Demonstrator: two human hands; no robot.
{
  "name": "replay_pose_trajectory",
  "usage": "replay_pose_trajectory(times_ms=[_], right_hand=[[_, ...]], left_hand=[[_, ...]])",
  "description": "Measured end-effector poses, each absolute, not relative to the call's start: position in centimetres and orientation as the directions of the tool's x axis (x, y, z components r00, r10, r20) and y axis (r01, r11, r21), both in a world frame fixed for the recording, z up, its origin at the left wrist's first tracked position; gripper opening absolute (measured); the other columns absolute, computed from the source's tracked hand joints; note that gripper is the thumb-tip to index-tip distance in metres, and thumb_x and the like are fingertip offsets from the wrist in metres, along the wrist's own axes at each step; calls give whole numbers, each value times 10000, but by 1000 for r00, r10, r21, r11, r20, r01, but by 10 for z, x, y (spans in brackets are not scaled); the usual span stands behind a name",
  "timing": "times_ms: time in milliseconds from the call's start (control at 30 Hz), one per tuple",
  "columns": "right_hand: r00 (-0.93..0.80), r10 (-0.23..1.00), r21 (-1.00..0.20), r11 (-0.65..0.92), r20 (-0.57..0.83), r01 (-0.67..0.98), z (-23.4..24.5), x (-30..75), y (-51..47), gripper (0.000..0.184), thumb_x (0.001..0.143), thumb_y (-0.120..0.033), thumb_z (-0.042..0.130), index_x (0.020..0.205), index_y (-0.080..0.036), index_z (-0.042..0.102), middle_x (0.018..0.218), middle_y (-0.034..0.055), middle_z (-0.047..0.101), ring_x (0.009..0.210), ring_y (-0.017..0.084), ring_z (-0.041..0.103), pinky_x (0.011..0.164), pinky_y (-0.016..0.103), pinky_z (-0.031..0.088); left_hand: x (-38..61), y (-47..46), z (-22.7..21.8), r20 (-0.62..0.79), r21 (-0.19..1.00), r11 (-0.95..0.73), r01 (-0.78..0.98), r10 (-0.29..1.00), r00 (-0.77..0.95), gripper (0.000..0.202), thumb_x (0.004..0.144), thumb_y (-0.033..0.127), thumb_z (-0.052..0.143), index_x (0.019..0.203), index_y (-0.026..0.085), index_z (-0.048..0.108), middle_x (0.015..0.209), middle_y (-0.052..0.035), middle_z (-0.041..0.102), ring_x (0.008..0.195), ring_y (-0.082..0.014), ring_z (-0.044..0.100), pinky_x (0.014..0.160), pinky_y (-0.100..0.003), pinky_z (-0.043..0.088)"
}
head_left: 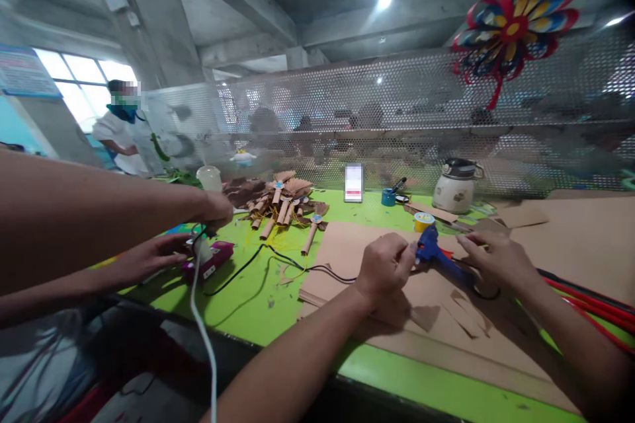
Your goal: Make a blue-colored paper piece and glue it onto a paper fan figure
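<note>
A blue glue gun (436,252) with a red trigger is between my two hands, over brown cardboard sheets (357,244). My left hand (384,268) is closed in a fist beside the front end of the gun; what its fingers hold is hidden. On the other side, near the gun's handle, my right hand (496,256) has its thumb and fingertips drawn together in a pinch, and anything in them is too small to make out. A black cord (268,248) runs across the green table towards my left hand.
Another person's hands (166,254) reach in from the left around a purple box (211,261) and a white cable (197,297). Brown paper fan pieces (285,205) lie piled behind. A phone (354,183), yellow tape roll (424,221) and jug (454,188) stand farther back.
</note>
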State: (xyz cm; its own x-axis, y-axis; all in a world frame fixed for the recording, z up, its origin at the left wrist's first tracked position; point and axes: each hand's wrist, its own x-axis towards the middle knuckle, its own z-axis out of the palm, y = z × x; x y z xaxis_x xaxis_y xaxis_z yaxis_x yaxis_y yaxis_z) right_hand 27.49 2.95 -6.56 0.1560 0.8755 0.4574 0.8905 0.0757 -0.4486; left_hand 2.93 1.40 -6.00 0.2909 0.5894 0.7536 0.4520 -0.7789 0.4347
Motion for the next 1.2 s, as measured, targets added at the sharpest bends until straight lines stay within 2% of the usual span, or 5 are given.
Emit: replay_pose_trajectory(times_ms=[200,633,900,1200], right_hand=[[175,844,-449,86,508,889,-69,282,32,285,723,-458,532,726,-210,673,886,123,739,890,326,655,729,399,481],[156,830,-436,112,535,893,-71,279,33,396,716,-562,478,714,-221,679,880,114,739,902,324,645,748,410,478],[155,852,-444,99,500,890,-68,274,32,364,685,-521,503,701,-211,693,845,122,737,817,315,647,710,407,478],[136,856,-464,131,499,876,-69,270,30,351,723,-518,499,675,-223,682,815,109,735,777,319,662,654,409,491]], left_hand=[[32,11,-57,767,401,-803,442,557,317,337,919,327,414,605,209,439,577,18,455,556,-111,424,563,-257,356],[35,14,-61,759,366,-819,442,538,367,311,902,310,438,609,211,470,576,9,482,548,-114,433,549,-260,373],[36,11,-61,758,349,-823,449,529,381,313,900,298,447,601,210,472,582,5,491,552,-116,442,552,-259,381],[36,7,-58,755,328,-832,447,515,405,310,908,300,437,621,203,502,594,-5,510,564,-122,462,566,-263,396]])
